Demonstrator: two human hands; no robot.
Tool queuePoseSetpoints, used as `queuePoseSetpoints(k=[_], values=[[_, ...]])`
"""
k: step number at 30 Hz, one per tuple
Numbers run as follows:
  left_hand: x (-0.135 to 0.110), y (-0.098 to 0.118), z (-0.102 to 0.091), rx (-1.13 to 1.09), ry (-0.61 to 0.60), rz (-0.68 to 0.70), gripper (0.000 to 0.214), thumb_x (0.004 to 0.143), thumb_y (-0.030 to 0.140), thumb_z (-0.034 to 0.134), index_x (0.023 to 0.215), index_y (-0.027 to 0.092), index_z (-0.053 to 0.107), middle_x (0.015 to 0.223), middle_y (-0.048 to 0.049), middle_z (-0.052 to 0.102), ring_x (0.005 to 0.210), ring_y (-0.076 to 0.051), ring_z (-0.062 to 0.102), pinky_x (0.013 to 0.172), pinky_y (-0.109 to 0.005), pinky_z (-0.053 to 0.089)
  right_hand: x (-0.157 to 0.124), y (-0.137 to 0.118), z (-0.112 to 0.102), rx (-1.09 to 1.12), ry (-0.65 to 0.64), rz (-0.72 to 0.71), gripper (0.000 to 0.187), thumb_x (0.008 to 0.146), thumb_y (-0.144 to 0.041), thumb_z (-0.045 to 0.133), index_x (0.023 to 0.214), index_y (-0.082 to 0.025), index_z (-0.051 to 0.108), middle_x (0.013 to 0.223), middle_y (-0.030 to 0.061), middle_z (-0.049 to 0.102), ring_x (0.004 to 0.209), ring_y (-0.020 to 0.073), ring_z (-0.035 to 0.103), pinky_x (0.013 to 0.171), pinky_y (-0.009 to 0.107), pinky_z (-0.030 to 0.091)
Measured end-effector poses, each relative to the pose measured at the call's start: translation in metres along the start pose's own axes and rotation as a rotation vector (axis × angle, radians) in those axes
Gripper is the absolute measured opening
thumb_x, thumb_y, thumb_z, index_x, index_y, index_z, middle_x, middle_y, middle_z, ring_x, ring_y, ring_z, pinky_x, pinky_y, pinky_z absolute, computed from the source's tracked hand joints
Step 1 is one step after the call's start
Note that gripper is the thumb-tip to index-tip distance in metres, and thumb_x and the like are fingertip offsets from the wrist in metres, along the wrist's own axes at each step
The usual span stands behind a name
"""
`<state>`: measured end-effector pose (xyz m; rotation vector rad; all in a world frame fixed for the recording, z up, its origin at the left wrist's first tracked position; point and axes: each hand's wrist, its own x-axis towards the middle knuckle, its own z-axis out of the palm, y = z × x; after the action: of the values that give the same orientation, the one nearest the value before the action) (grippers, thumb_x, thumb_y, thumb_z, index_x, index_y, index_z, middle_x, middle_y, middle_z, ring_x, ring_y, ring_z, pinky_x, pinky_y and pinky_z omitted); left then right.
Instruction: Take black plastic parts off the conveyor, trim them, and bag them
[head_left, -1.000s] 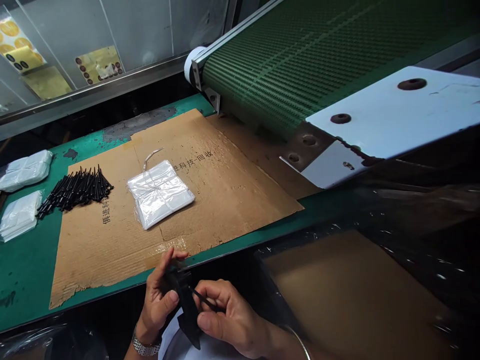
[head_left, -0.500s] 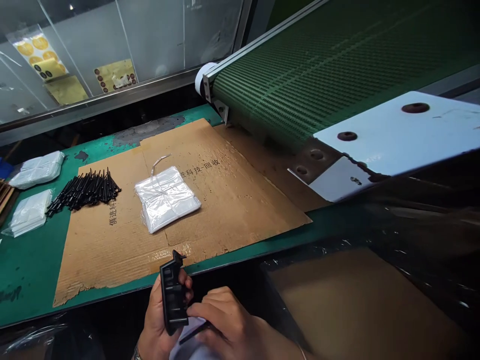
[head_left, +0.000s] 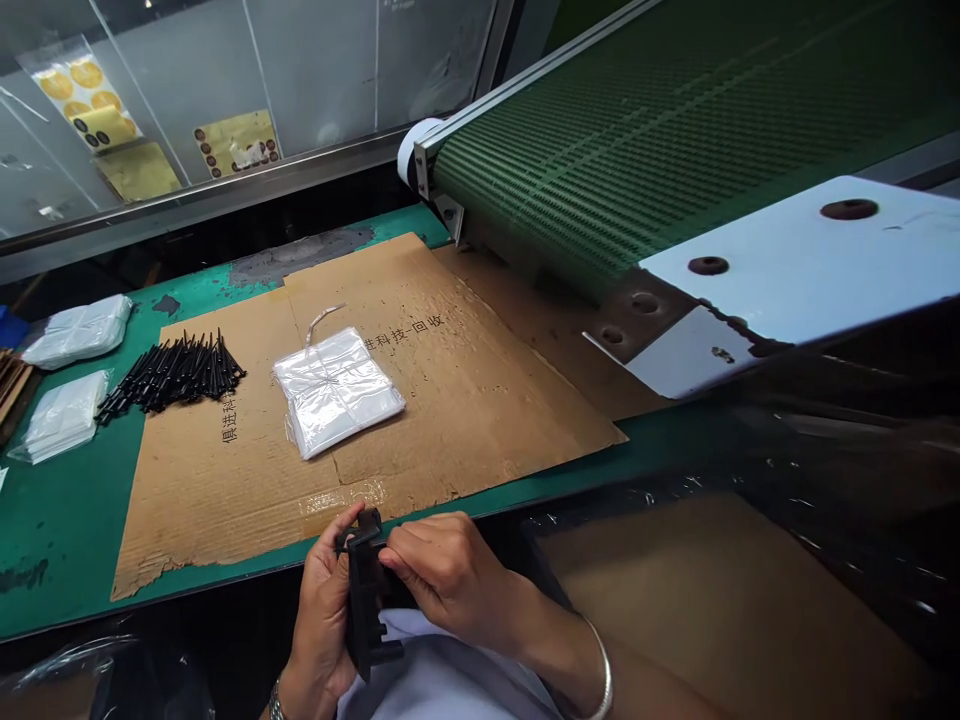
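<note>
Over my lap, just below the table's front edge, my left hand (head_left: 324,605) grips a narrow black plastic part (head_left: 365,600) and holds it upright, edge toward me. My right hand (head_left: 442,575) has its fingers curled and pinched against the top of that same part. On the brown cardboard sheet (head_left: 465,400) lies a tied stack of clear plastic bags (head_left: 337,388). A pile of thin black pins (head_left: 174,372) rests at the sheet's left edge.
A green conveyor belt (head_left: 637,130) with a white end plate (head_left: 810,270) slopes over the right side of the green table (head_left: 67,530). Two more white bag bundles (head_left: 75,330) lie at far left. A box lined with black plastic film (head_left: 712,590) stands to my right.
The black part was turned from its ribbed face toward me to edge-on and lifted a little. My right hand rose from the part's lower end to its top. The thin pin no longer shows.
</note>
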<state>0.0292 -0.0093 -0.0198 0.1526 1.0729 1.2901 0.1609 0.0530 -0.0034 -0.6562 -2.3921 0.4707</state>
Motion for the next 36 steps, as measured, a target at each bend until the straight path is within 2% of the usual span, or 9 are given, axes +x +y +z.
queuePoseSetpoints(k=[3,8,12,18,22,25,31,33,36], values=[[0.003,-0.001,-0.002,-0.018,0.043,0.009,0.052,0.06,0.024,0.075,0.107,0.016,0.056,0.051,0.0078,0.045,0.04,-0.002,0.035,0.039,-0.012,0.03,-0.004,-0.003,0.0,-0.006,-0.042,-0.061,0.045,0.094,-0.025,0.022,0.058,-0.017,0.047,0.047,-0.0019,0.047,0.041,0.0098,0.04,0.043,0.027,0.023],[0.004,0.004,-0.002,-0.034,0.037,-0.035,0.048,0.062,0.026,0.074,0.106,0.017,0.056,0.048,0.0084,0.043,0.039,-0.002,0.033,0.035,-0.012,0.024,-0.017,-0.016,0.0,-0.004,-0.169,-0.136,0.044,0.093,-0.025,0.024,0.057,-0.018,0.048,0.046,-0.001,0.051,0.04,0.0107,0.042,0.042,0.028,0.021],[0.002,0.011,0.001,-0.001,0.139,0.058,0.052,0.061,0.029,0.074,0.108,0.019,0.056,0.055,0.0064,0.049,0.043,-0.003,0.04,0.039,-0.012,0.033,-0.026,-0.018,-0.003,0.091,-0.161,-0.18,0.05,0.095,-0.028,0.015,0.057,-0.018,0.045,0.046,-0.0017,0.051,0.041,0.0097,0.042,0.044,0.027,0.025],[0.007,0.001,-0.002,0.032,0.182,0.215,0.045,0.06,0.038,0.074,0.098,0.019,0.061,0.066,0.0013,0.059,0.057,-0.01,0.054,0.053,-0.019,0.044,-0.017,-0.014,-0.001,0.173,0.09,0.165,0.042,0.095,-0.024,0.022,0.058,-0.018,0.041,0.048,-0.0036,0.043,0.043,0.0076,0.035,0.046,0.023,0.027],[0.007,-0.008,-0.005,0.014,0.205,0.295,0.051,0.056,0.039,0.076,0.101,0.02,0.061,0.087,-0.0038,0.064,0.07,-0.014,0.058,0.06,-0.021,0.047,-0.011,-0.016,0.011,0.172,0.058,0.21,0.039,0.094,-0.023,0.025,0.06,-0.018,0.042,0.049,-0.004,0.043,0.042,0.0076,0.036,0.045,0.023,0.025],[0.006,-0.009,-0.008,-0.023,0.21,0.269,0.055,0.056,0.037,0.076,0.105,0.02,0.06,0.083,-0.0037,0.064,0.062,-0.012,0.057,0.054,-0.019,0.046,-0.012,-0.016,0.013,0.147,0.022,0.252,0.037,0.093,-0.022,0.027,0.06,-0.018,0.042,0.048,-0.0044,0.042,0.041,0.0075,0.036,0.044,0.022,0.024],[0.001,-0.008,-0.012,-0.024,0.118,0.2,0.047,0.066,0.03,0.07,0.11,0.021,0.057,0.06,0.0033,0.055,0.049,-0.007,0.049,0.046,-0.015,0.04,-0.015,-0.004,0.009,0.123,0.004,0.304,0.038,0.093,-0.024,0.026,0.06,-0.018,0.044,0.048,-0.0032,0.045,0.041,0.0081,0.039,0.045,0.022,0.025],[0.001,-0.008,-0.013,-0.043,0.012,0.113,0.043,0.068,0.033,0.069,0.108,0.02,0.058,0.053,0.0044,0.05,0.043,-0.005,0.042,0.04,-0.013,0.035,-0.015,0.003,0.01,0.108,-0.008,0.314,0.038,0.093,-0.025,0.026,0.06,-0.018,0.045,0.048,-0.0029,0.046,0.041,0.0082,0.04,0.045,0.023,0.025],[0.001,-0.008,-0.014,-0.082,-0.219,-0.036,0.045,0.069,0.039,0.066,0.107,0.017,0.059,0.046,0.005,0.043,0.038,-0.004,0.033,0.032,-0.012,0.028,-0.013,0.012,0.01,0.091,-0.026,0.321,0.039,0.093,-0.026,0.027,0.06,-0.018,0.046,0.047,-0.0031,0.045,0.041,0.0082,0.04,0.044,0.023,0.023]])
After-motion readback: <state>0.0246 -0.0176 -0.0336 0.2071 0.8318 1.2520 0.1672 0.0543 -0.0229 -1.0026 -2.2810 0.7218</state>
